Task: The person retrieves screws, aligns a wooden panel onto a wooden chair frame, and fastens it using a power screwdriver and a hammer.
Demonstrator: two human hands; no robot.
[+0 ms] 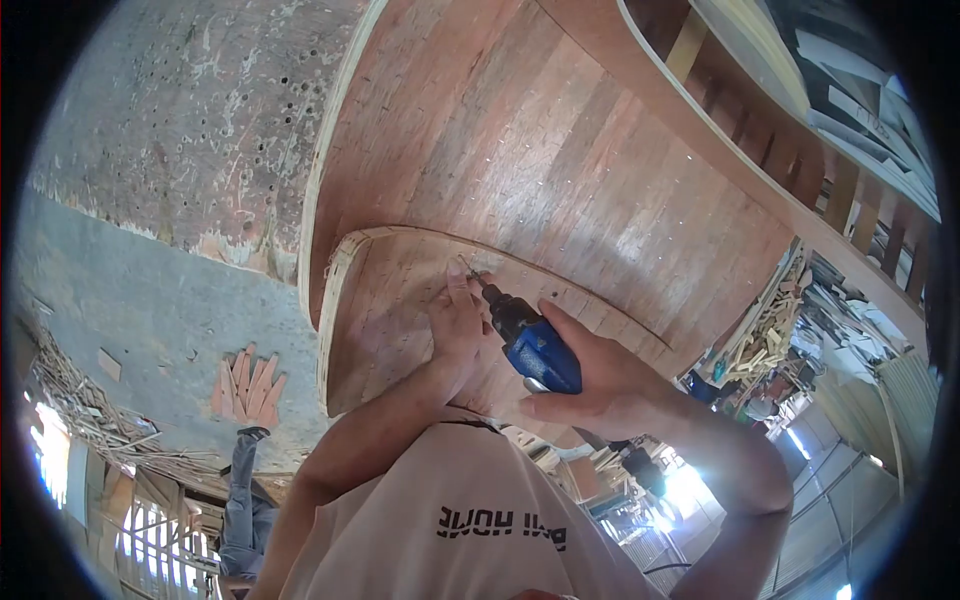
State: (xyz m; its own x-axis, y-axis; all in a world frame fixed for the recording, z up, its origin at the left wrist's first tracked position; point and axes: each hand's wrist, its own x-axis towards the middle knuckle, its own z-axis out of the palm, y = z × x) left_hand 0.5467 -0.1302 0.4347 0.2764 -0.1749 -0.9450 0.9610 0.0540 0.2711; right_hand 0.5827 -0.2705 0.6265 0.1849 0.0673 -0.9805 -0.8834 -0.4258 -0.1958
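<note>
A blue and black power drill (540, 350) is held in my right hand (590, 375), its tip pointing up and left at the wood. My left hand (458, 320) rests on the smaller curved wooden panel (385, 310), its fingertips beside the drill's tip. Whether those fingers pinch something small is too fine to tell. Above and around the smaller panel curves a large plank-covered wooden piece (530, 140) with many small shiny marks on its surface.
A scuffed board (200, 120) lies at the upper left. Thin wood pieces (248, 388) lie fanned on the grey floor (180, 320). Scrap wood (765, 335) is piled at the right. Another person's trousered leg (240, 500) shows at the lower left.
</note>
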